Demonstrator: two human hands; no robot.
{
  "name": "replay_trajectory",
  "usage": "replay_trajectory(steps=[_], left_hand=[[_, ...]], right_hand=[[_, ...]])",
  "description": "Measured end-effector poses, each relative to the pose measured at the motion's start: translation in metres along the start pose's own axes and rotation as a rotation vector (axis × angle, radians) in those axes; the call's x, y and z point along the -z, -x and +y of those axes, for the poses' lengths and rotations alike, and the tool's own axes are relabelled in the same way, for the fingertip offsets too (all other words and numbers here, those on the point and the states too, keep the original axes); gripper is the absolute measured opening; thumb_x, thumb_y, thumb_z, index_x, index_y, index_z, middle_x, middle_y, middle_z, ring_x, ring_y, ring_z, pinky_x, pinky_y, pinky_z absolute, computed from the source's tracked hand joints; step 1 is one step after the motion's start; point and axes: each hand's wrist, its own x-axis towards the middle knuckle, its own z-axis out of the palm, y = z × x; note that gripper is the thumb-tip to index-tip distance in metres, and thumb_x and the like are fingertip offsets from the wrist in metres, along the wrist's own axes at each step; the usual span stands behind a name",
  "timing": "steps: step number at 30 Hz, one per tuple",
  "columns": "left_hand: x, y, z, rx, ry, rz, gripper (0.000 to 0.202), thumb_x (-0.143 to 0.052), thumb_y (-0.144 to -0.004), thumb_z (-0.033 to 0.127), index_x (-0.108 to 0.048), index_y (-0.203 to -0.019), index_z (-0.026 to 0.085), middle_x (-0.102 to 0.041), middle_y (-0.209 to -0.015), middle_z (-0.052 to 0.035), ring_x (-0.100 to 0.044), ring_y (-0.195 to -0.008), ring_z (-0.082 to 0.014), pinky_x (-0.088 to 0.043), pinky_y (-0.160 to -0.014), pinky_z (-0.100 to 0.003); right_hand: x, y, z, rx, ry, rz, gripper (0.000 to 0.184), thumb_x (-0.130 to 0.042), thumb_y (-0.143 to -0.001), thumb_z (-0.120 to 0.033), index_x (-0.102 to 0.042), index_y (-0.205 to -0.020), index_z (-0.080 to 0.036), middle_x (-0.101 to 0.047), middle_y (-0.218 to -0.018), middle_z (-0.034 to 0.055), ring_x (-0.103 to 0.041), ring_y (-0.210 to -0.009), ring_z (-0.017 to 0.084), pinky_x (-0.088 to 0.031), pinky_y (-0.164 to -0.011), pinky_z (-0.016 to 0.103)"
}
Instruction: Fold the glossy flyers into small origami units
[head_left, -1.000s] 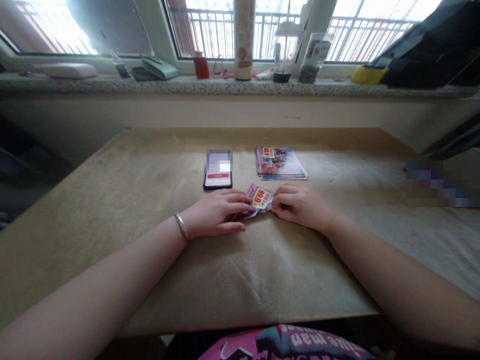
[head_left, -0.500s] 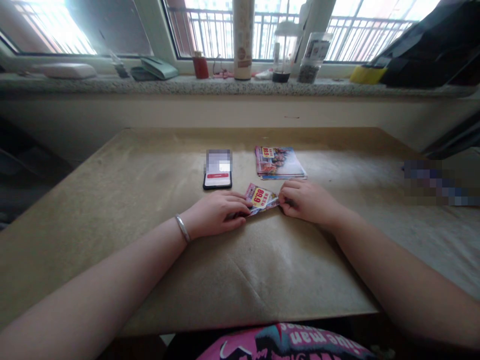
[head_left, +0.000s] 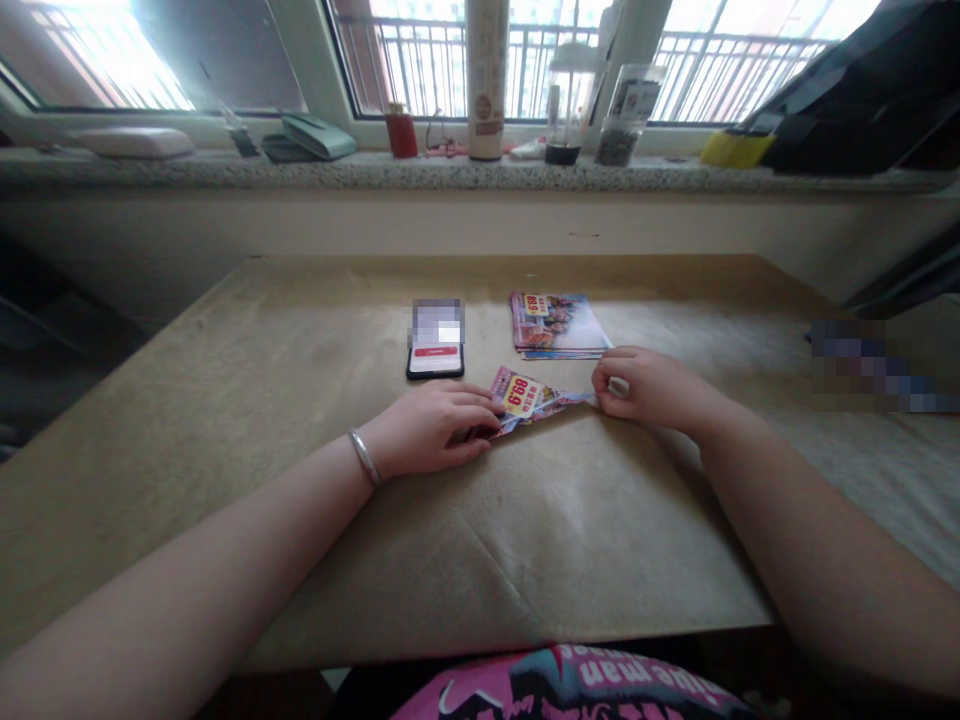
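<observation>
A colourful printed flyer [head_left: 529, 397], folded into a long narrow shape, lies on the table with "89.9" in red on a yellow patch. My left hand [head_left: 442, 425], a silver bangle at its wrist, holds the flyer's left end, fingers on top and thumb at the near edge. At the other end, my right hand [head_left: 637, 388] pinches the thin pointed tip between thumb and fingers. Just behind the flyer is a stack of similar flyers [head_left: 562, 325], lying flat. A phone [head_left: 436, 340] with its screen lit rests beyond my left hand.
The tan-covered table [head_left: 262, 400] runs back to a wall below a stone windowsill [head_left: 420, 175]. On the sill stand a red bottle [head_left: 401, 132], a tall cylinder [head_left: 486, 90], clear containers and a yellow object [head_left: 735, 148]. A blurred-out item [head_left: 877, 365] lies at far right.
My right hand has moved to the right and slightly away from me, with the flyer's tip in its pinch. More of the flyer's narrow right part shows. My left hand stays in place.
</observation>
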Motion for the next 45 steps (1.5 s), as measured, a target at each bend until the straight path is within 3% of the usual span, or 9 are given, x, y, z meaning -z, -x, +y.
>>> replay_trajectory(steps=[8,13,15,18,22,28,35,39,45], left_hand=[[0.003,0.001,0.001,-0.023,-0.032,-0.015,0.025,-0.052,-0.088,0.028,-0.066,-0.109,0.022,-0.065,-0.121,-0.0043,-0.056,-0.115,-0.0210,-0.049,-0.097,-0.038],[0.002,0.002,0.000,-0.049,-0.043,-0.011,0.025,-0.048,-0.092,0.030,-0.066,-0.108,0.022,-0.065,-0.119,-0.0042,-0.057,-0.111,-0.0213,-0.049,-0.094,-0.038],[0.001,0.001,0.000,-0.043,-0.064,0.004,0.025,-0.047,-0.092,0.028,-0.066,-0.109,0.023,-0.064,-0.118,-0.0046,-0.057,-0.108,-0.0206,-0.049,-0.092,-0.036],[-0.001,0.001,0.002,0.001,-0.100,0.020,0.028,-0.046,-0.092,0.027,-0.063,-0.115,0.023,-0.062,-0.118,-0.0067,-0.058,-0.104,-0.0200,-0.049,-0.089,-0.035],[-0.002,0.001,0.004,0.109,-0.143,0.020,0.040,-0.051,-0.090,0.033,-0.053,-0.127,0.020,-0.055,-0.129,-0.0095,-0.053,-0.114,-0.0237,-0.045,-0.098,-0.040],[-0.003,0.004,0.005,0.199,-0.141,-0.006,0.056,-0.053,-0.088,0.040,-0.039,-0.139,0.020,-0.040,-0.146,-0.0091,-0.040,-0.132,-0.0255,-0.034,-0.111,-0.043],[-0.003,0.005,0.003,0.274,-0.084,0.004,0.078,-0.055,-0.086,0.042,-0.015,-0.149,0.018,-0.018,-0.156,-0.0132,-0.029,-0.140,-0.0265,-0.029,-0.114,-0.042],[-0.008,0.006,-0.001,0.280,0.037,0.079,0.085,-0.062,-0.082,0.039,-0.013,-0.149,0.018,-0.025,-0.153,-0.0140,-0.030,-0.139,-0.0263,-0.028,-0.115,-0.043],[-0.013,0.004,-0.002,0.354,0.289,0.244,0.089,-0.066,-0.079,0.029,-0.012,-0.149,0.023,-0.050,-0.135,-0.0117,-0.048,-0.124,-0.0248,-0.037,-0.107,-0.044]], right_hand=[[0.004,0.003,0.002,-0.096,0.034,-0.017,0.004,-0.056,-0.070,-0.018,-0.060,-0.070,-0.020,-0.063,-0.077,0.0033,-0.055,-0.070,0.017,-0.039,-0.062,0.027],[0.004,-0.001,-0.015,-0.263,-0.058,0.029,0.005,-0.054,-0.075,-0.021,-0.059,-0.075,-0.020,-0.063,-0.074,0.0018,-0.055,-0.064,0.014,-0.039,-0.058,0.026],[0.001,-0.005,-0.025,-0.300,-0.091,0.048,0.015,-0.050,-0.083,-0.029,-0.062,-0.082,-0.021,-0.064,-0.078,0.0027,-0.056,-0.065,0.015,-0.040,-0.058,0.027],[-0.007,-0.009,-0.037,-0.205,-0.125,0.016,0.027,-0.052,-0.086,-0.042,-0.067,-0.094,-0.020,-0.066,-0.090,0.0072,-0.060,-0.082,0.021,-0.047,-0.072,0.033],[-0.017,-0.012,-0.043,-0.103,-0.058,0.020,0.042,-0.064,-0.078,-0.045,-0.066,-0.111,-0.019,-0.063,-0.112,0.0111,-0.058,-0.103,0.027,-0.045,-0.091,0.041],[-0.023,-0.014,-0.041,-0.102,-0.145,0.065,0.038,-0.069,-0.076,-0.040,-0.065,-0.107,-0.019,-0.063,-0.110,0.0105,-0.058,-0.103,0.026,-0.045,-0.092,0.041],[-0.027,-0.018,-0.042,-0.082,-0.230,0.171,0.036,-0.071,-0.074,-0.031,-0.062,-0.107,-0.021,-0.063,-0.110,0.0101,-0.057,-0.105,0.027,-0.045,-0.093,0.045],[-0.031,-0.020,-0.040,-0.091,-0.226,0.221,0.037,-0.072,-0.071,-0.028,-0.063,-0.106,-0.021,-0.062,-0.112,0.0110,-0.056,-0.108,0.029,-0.043,-0.094,0.047],[-0.035,-0.021,-0.037,-0.069,-0.240,0.247,0.038,-0.071,-0.072,-0.027,-0.064,-0.109,-0.021,-0.061,-0.113,0.0110,-0.055,-0.107,0.028,-0.043,-0.095,0.047]])
